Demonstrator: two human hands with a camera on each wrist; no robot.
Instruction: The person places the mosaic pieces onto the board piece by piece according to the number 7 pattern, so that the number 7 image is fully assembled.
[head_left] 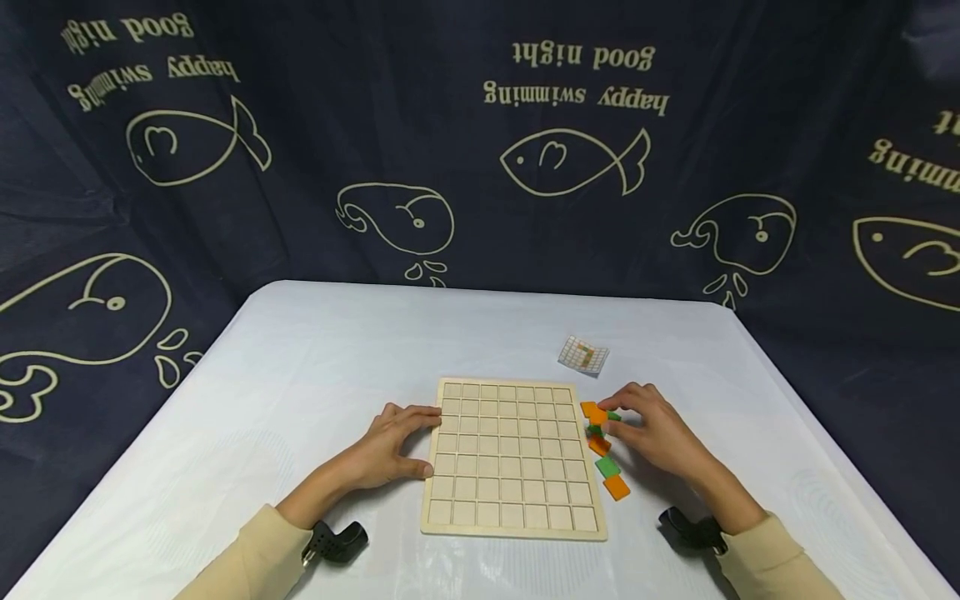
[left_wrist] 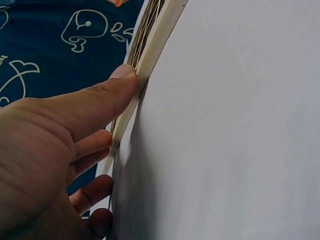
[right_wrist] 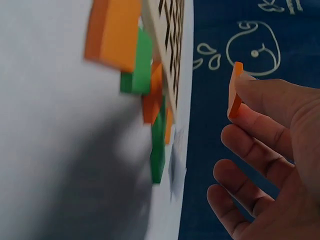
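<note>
A pale wooden grid board (head_left: 513, 458) with empty square cells lies flat on the white table (head_left: 300, 392). My left hand (head_left: 408, 440) rests against the board's left edge. The thumb (left_wrist: 107, 95) presses straight on that edge (left_wrist: 150, 55), and the fingers lie along it. My right hand (head_left: 626, 425) is just right of the board, over a small heap of orange and green tiles (head_left: 603, 454). In the right wrist view it pinches one thin orange tile (right_wrist: 235, 90) between thumb and fingertips, raised off the table. A loose orange tile (right_wrist: 112, 32) and a green tile (right_wrist: 137, 65) lie below it.
A small printed card (head_left: 583, 356) lies beyond the board's far right corner. A dark blue cloth with whale and fish drawings (head_left: 480, 150) hangs around the table. Black wrist camera mounts (head_left: 337, 540) sit at both forearms.
</note>
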